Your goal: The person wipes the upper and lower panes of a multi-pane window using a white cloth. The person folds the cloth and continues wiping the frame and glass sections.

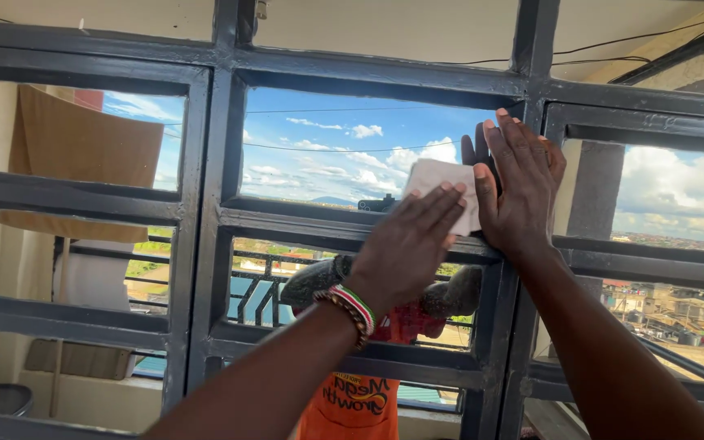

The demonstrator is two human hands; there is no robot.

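Head view: my left hand presses the white cloth flat on the glass, fingers straight; right hand, open-palmed, touches the cloth's right edge.

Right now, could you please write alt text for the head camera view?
Left hand presses a white cloth flat against a window pane in a black metal grille; right hand lies flat on the glass beside it. The glass reflects an orange shirt and cloudy sky.

Dark metal window grille frames bright blue sky with white clouds.
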